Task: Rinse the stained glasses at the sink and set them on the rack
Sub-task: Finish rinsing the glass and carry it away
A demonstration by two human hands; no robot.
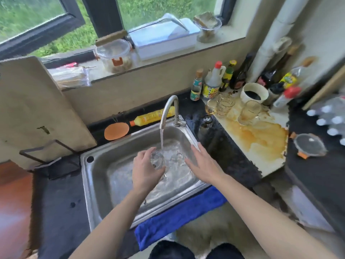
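Note:
My left hand grips a clear glass over the steel sink, just left of the water stream running from the tap. My right hand hovers over the sink's right side with its fingers straight and holds nothing. Several stained glasses stand on the white board to the right, next to a wine glass. An amber spill covers much of that board. A black wire rack sits on the counter to the left of the sink.
A blue cloth hangs over the sink's front edge. Bottles and a white cup crowd the back right corner. A large board leans behind the rack. An orange pad and a yellow bottle lie behind the sink.

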